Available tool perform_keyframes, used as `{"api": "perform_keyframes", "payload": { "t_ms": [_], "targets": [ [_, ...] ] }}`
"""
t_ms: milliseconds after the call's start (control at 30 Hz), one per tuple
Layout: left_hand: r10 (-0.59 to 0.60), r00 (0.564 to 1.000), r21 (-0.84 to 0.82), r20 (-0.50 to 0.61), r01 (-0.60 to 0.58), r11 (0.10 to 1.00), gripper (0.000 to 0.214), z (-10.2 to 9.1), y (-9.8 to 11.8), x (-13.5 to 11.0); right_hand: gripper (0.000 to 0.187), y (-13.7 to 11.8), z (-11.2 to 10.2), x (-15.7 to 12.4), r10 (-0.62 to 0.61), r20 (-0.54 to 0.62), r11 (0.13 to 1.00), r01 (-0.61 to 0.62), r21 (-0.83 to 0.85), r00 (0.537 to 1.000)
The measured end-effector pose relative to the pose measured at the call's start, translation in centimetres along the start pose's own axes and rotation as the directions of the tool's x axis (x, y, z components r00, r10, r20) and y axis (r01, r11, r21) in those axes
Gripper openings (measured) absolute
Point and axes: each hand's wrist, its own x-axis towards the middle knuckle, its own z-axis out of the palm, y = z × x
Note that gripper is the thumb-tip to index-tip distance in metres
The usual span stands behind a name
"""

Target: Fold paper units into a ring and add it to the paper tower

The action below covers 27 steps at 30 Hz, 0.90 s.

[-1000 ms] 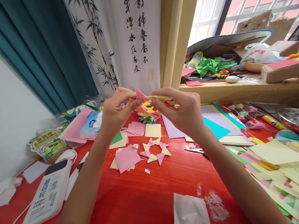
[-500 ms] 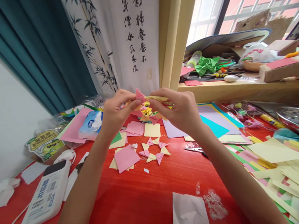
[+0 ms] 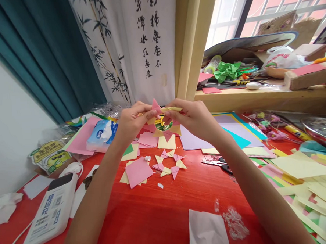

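Observation:
Above the back of the table I hold a ring of folded pink and yellow paper (image 3: 155, 106), raised and facing me, with its round opening showing. My left hand (image 3: 135, 120) is closed, pinching a pink point at the ring's top left. Closed too, my right hand (image 3: 194, 114) pinches a pale yellow folded piece beside it; the exact fingertip contact is partly hidden. Below them, a second ring of pink and yellow folded paper pieces (image 3: 175, 171) lies flat. To its left rests a stack of pink and yellow paper squares (image 3: 138, 172).
Scissors (image 3: 225, 166) lie beside my right forearm. A tissue pack (image 3: 101, 135) and a white device (image 3: 51, 211) are on the left. Paper strips (image 3: 313, 193) cover the right side, near a metal bowl (image 3: 323, 128). A white paper packet (image 3: 206, 229) lies in front.
Both hands have shifted slightly, the left one to the right. The held ring shows its round opening more clearly, and more of the scissors' handles is visible.

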Motion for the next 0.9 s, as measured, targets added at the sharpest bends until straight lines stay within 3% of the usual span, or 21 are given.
{"api": "perform_keyframes", "payload": {
  "t_ms": [200, 333, 567, 900],
  "targets": [
    [-0.155, 0.980, -0.044, 0.123, 0.162, 0.986, 0.024, 0.2, -0.6, 0.0, 0.034, 1.3, 0.2, 0.2, 0.046, 0.104, 0.984, -0.064, 0.169, 0.993],
    [-0.181, 0.976, -0.118, 0.118, 0.195, 0.974, 0.026, 0.9, -1.1, 0.0, 0.034, 1.7, 0.4, 0.3, 0.077, 0.173, 0.978, -0.108, 0.177, 0.982],
    [-0.175, 0.982, -0.098, 0.068, 0.181, 0.979, 0.028, 1.4, -1.9, -0.1, 0.027, 1.5, 1.0, 0.4, 0.093, 0.171, 0.973, -0.126, 0.193, 0.981],
    [-0.292, 0.951, -0.248, 0.105, 0.309, 0.918, 0.026, 1.6, -1.5, 0.1, 0.023, 2.4, 0.8, 0.6, 0.128, 0.124, 0.962, -0.153, 0.226, 0.984]
  ]
}}
